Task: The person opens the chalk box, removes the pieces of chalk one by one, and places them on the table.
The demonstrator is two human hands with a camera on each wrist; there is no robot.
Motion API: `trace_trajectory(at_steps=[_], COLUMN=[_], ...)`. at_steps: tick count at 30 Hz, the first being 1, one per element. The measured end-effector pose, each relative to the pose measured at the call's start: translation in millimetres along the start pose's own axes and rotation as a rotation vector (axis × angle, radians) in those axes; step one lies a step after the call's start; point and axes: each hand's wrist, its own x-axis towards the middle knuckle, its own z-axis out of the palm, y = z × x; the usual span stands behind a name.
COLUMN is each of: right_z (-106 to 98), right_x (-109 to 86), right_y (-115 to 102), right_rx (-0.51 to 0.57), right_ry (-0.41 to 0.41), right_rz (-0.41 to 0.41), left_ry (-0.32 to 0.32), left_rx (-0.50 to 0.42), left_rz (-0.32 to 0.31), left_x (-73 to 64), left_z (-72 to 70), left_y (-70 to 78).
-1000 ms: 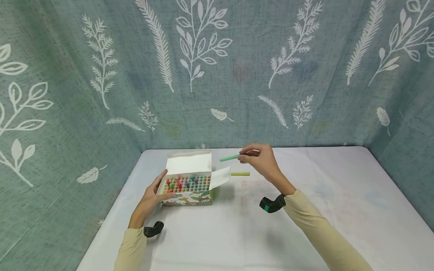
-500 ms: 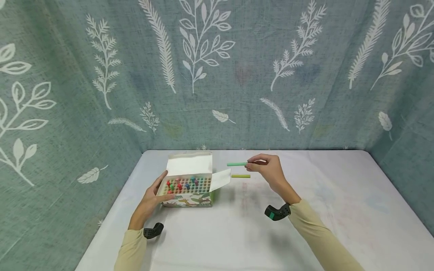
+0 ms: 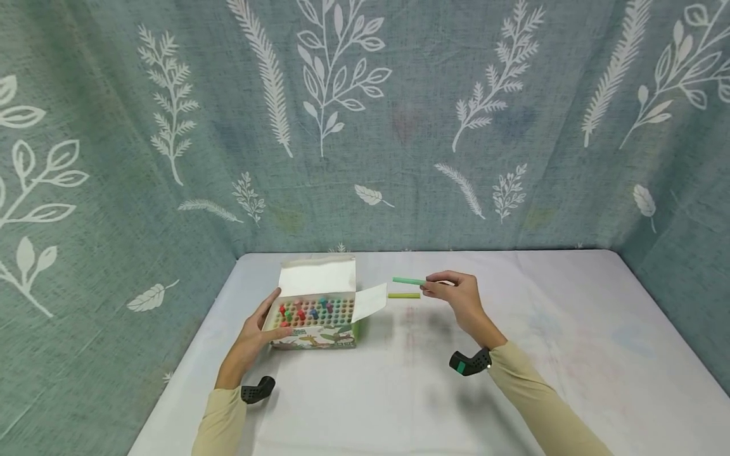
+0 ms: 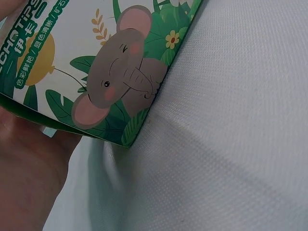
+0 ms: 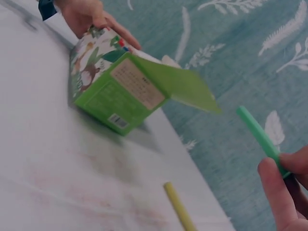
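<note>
A printed box of chalk [image 3: 313, 339] stands at the left of the table, its lid [image 3: 317, 277] raised at the back and a side flap [image 3: 371, 303] folded outward. Several coloured sticks stick up from the holes inside. My left hand [image 3: 249, 337] grips the box's left end, thumb along the front. In the left wrist view an elephant picture [image 4: 120, 77] shows on the box front. My right hand [image 3: 463, 303] pinches one end of a green chalk stick [image 3: 407, 280], held above the table right of the box. Beneath it lies a yellow-green chalk stick [image 3: 403, 296].
A white cloth [image 3: 353, 405] covers the table, with faint coloured smudges. Behind and beside it hangs a grey-green curtain [image 3: 422, 209] with white leaf prints. Each wrist wears a black camera mount, such as the right camera mount [image 3: 470, 363].
My right hand has moved right and lower with the green chalk stick, away from the box and over the yellow-green stick. My left hand keeps its grip on the box.
</note>
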Motion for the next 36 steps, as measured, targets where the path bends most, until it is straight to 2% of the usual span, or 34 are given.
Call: trace_trajectory(at_steps=[6, 17, 23, 28, 36], right_z=[1, 10, 16, 21, 23], right_x=[2.4, 9.6, 14.8, 16.4, 15.9], right_y=[21, 53, 67, 71, 69], right_rx=[0.066, -0.017, -0.063, -0.166, -0.294], right_ry=[0.046, 0.076, 0.096, 0.109, 0.117], right_rz=[0.085, 0.178, 0.169, 0.143, 0.089], left_ry=[-0.013, -0.017, -0.033, -0.031, -0.017], left_rx=[-0.006, -0.023, -0.035, -0.056, -0.033], left_rz=[0.007, -0.001, 0.011, -0.012, 0.004], left_x=[-0.1, 0.2, -1.2, -6.5, -0.6], left_z=[-1.6, -3.9, -4.0, -1.8, -2.6], left_y=[-0.5, -3.8, -1.0, 11.6, -3.7])
